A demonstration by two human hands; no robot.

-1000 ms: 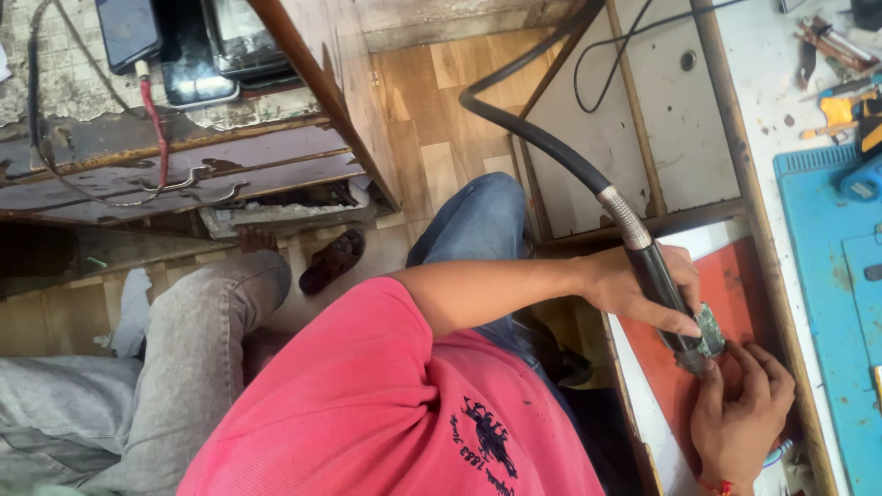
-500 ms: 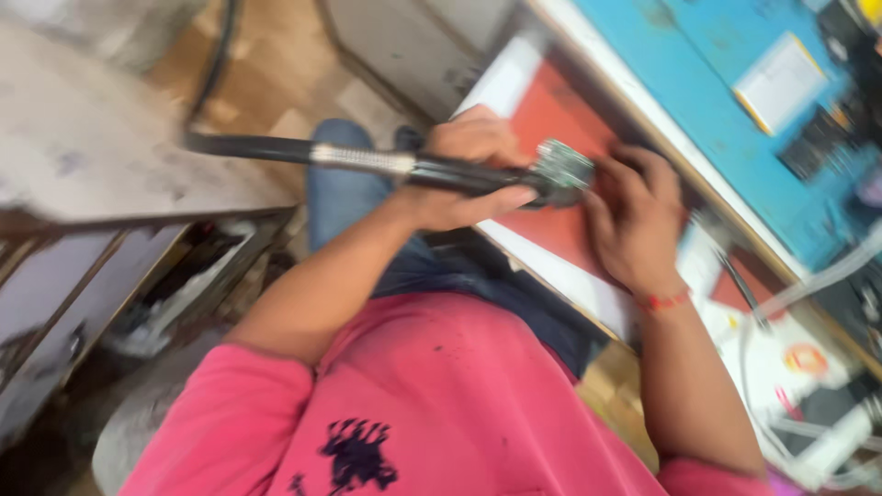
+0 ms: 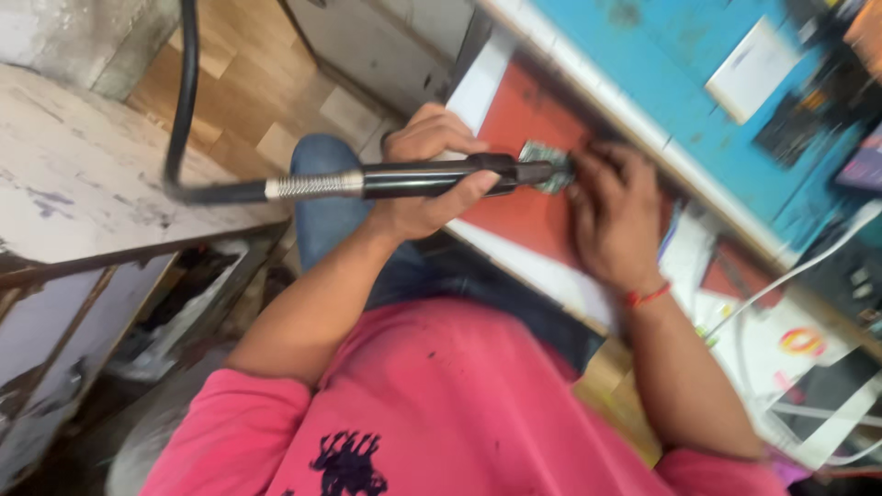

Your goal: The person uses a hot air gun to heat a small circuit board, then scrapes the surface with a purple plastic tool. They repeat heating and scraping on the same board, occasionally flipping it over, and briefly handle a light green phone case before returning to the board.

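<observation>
The left hand (image 3: 432,174) is closed around a black hose-fed handpiece (image 3: 441,177), its tip on a small green circuit board (image 3: 544,165). The right hand (image 3: 617,216), fingers curled, presses that board onto a red mat (image 3: 524,216).

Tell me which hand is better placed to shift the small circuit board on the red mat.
Right. The right hand has its fingers on the circuit board; the left hand is wrapped around the black handpiece.
</observation>
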